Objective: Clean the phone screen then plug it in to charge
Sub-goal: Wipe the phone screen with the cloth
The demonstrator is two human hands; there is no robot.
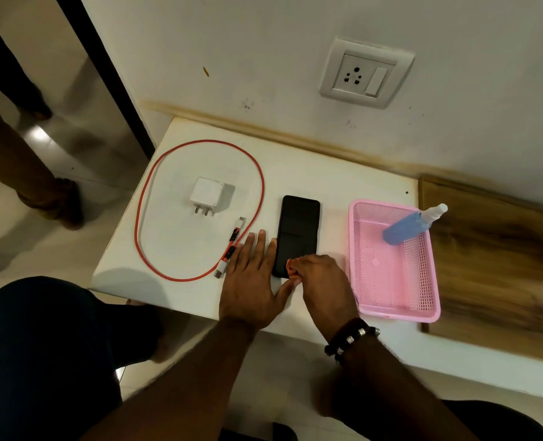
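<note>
Phone (298,232) flat on table (174,291); left hand (251,281) splayed, bracing its edge; right hand (319,276) bunched around orange cloth (290,271), wiping screen's near end.

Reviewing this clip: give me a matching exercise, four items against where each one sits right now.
Items:
1. spray bottle
2. white charger
3. phone
4. wall socket

Places:
A. inside the loop of the red cable
B. on the wall above the table
C. leaning in the pink basket
D. flat on the table between the cable and the basket

Pairs: 1-C, 2-A, 3-D, 4-B
</note>
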